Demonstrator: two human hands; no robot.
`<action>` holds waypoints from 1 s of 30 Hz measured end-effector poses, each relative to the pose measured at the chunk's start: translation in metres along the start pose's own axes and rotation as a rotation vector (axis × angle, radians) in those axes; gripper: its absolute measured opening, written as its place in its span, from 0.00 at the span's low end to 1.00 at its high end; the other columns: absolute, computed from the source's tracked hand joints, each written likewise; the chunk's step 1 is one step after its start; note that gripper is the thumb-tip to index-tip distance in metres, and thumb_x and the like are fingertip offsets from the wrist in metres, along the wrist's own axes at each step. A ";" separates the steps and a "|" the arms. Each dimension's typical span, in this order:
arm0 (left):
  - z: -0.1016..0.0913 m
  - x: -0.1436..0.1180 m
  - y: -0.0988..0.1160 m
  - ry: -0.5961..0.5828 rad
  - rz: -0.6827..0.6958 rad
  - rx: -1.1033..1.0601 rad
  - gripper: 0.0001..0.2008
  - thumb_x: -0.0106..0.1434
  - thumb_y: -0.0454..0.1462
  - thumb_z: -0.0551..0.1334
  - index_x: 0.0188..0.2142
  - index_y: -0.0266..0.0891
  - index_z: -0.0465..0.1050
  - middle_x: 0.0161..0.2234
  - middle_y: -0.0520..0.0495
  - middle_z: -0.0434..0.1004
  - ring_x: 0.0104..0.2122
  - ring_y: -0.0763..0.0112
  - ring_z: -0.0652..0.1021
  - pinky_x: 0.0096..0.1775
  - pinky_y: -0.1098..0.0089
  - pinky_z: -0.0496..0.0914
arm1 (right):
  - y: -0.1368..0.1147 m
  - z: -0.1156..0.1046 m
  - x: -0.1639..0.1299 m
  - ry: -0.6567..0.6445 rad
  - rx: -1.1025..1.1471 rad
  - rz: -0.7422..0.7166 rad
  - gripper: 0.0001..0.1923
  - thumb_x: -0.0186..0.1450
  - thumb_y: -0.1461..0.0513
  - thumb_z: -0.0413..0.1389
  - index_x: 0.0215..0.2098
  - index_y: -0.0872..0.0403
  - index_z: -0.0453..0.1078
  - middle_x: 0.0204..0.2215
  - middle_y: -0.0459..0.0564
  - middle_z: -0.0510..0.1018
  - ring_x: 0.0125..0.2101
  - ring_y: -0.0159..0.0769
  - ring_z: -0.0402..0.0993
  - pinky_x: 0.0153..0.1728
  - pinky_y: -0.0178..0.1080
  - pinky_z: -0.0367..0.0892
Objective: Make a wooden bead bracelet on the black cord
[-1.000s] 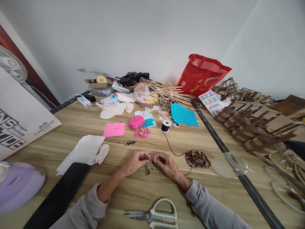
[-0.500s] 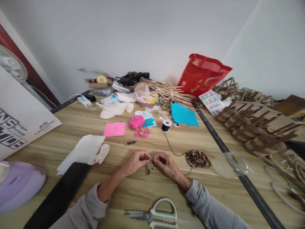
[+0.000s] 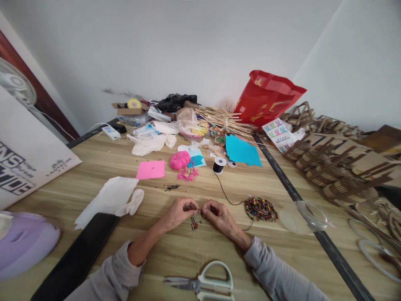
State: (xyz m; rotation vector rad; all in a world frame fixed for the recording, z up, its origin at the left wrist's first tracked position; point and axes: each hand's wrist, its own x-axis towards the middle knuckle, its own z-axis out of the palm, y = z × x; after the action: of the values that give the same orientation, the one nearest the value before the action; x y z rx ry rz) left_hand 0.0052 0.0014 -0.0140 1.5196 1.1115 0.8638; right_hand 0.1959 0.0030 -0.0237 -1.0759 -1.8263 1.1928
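Observation:
My left hand (image 3: 179,214) pinches a small yellowish bead (image 3: 197,210) between thumb and forefinger. Close beside it, my right hand (image 3: 222,218) is closed on the end of a black cord (image 3: 224,193), fingertips almost meeting those of the left. The cord runs from a black spool (image 3: 218,166) past a coil of multicoloured bead strands (image 3: 260,209) and on behind my right wrist. A few loose red and dark beads (image 3: 194,225) lie on the table just below my fingers. Whether the cord passes through the held bead is too small to tell.
Scissors (image 3: 213,282) with pale handles lie near the front edge. Beyond my hands are short black pieces (image 3: 172,187), a pink card (image 3: 151,170) and pink yarn (image 3: 180,160). A black case (image 3: 78,255) lies left, woven baskets (image 3: 332,171) right, a red bag (image 3: 269,100) behind.

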 end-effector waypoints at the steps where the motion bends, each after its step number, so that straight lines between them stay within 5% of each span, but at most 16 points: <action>1: 0.000 0.000 0.000 0.001 0.000 0.002 0.04 0.52 0.32 0.64 0.28 0.33 0.75 0.25 0.47 0.77 0.27 0.71 0.74 0.31 0.73 0.68 | 0.000 0.000 0.000 -0.003 0.004 0.001 0.15 0.63 0.53 0.53 0.27 0.57 0.68 0.21 0.44 0.67 0.22 0.28 0.60 0.24 0.31 0.57; 30: 0.001 0.001 -0.009 -0.015 0.044 0.079 0.05 0.54 0.31 0.61 0.30 0.33 0.76 0.27 0.46 0.77 0.29 0.70 0.75 0.33 0.73 0.69 | 0.000 0.001 0.000 -0.015 -0.046 -0.024 0.11 0.62 0.57 0.54 0.28 0.57 0.70 0.22 0.45 0.68 0.23 0.29 0.61 0.24 0.31 0.57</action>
State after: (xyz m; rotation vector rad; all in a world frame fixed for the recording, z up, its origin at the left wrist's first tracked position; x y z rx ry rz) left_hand 0.0042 0.0024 -0.0227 1.6183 1.1165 0.8456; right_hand 0.1954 0.0031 -0.0242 -1.0703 -1.8808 1.1529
